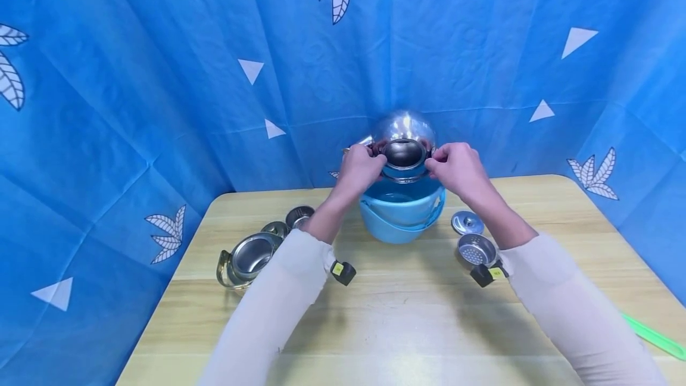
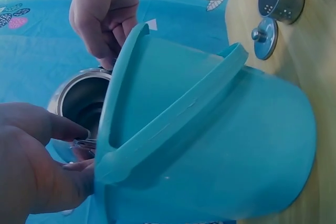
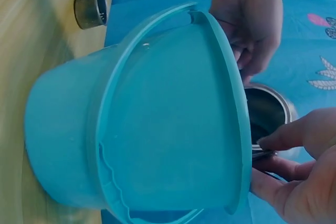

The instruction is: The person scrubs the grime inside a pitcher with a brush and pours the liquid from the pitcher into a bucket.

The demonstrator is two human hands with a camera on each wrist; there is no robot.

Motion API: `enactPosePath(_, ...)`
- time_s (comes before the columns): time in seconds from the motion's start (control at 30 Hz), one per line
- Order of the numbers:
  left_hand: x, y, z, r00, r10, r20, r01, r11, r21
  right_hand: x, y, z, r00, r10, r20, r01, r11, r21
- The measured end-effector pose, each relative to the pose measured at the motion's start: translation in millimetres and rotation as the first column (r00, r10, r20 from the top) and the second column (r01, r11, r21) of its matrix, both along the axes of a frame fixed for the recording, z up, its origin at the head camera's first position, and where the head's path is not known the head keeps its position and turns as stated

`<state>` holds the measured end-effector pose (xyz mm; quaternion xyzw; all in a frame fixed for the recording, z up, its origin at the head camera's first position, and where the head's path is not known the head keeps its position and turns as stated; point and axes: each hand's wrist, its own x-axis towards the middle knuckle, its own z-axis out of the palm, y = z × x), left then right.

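A round, shiny metal pot (image 1: 404,124) is tilted over the light-blue bucket (image 1: 399,219), its dark round mouth facing me. My left hand (image 1: 360,170) pinches a small metal piece at the pot's left side, between thumb and fingers. On the opposite side, my right hand (image 1: 460,165) pinches the pot's edge the same way. In the left wrist view, the pot's mouth (image 2: 84,98) shows just beyond the bucket's rim (image 2: 113,93), which hides part of it. The right wrist view shows the fingertips of my right hand (image 3: 302,166) right at the bucket's rim.
At left on the wooden table (image 1: 396,326) stand another metal pot (image 1: 254,255), a lid (image 1: 275,229) and a small metal cup (image 1: 299,214). Right of the bucket are a knobbed lid (image 1: 467,222) and a perforated metal basket (image 1: 477,250). A green strip (image 1: 656,336) lies by the right edge.
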<state>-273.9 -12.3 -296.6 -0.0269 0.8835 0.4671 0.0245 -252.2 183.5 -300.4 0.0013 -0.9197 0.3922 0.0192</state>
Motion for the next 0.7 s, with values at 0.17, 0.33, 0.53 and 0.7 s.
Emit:
enactPosePath(0.17, 1.2, 3.7, -3.0, 0.999, 0.034, -0.001, -0.034, 0.999, 0.026, -2.0, 4.4, 5.4, 0.991, 0.028, 0.127, -0.018, 0.996, -0.083)
enactPosePath(0.33, 1.5, 8.7, -5.4, 0.996, 0.07, -0.056, -0.069, 0.997, 0.026, -5.3, 7.5, 9.5, 0.982, 0.041, 0.184, -0.019, 0.993, -0.118)
enactPosePath(0.53, 5.1, 14.5, -9.9, 0.991, 0.1, -0.087, -0.097, 0.994, 0.041, -6.1, 9.7, 10.2, 0.979, 0.029, 0.2, 0.003, 0.987, -0.161)
enactPosePath(0.7, 9.4, 16.8, -14.7, 0.986, 0.087, -0.139, -0.075, 0.993, 0.094, -5.3, 9.7, 9.1, 0.98, 0.02, 0.198, 0.011, 0.988, -0.152)
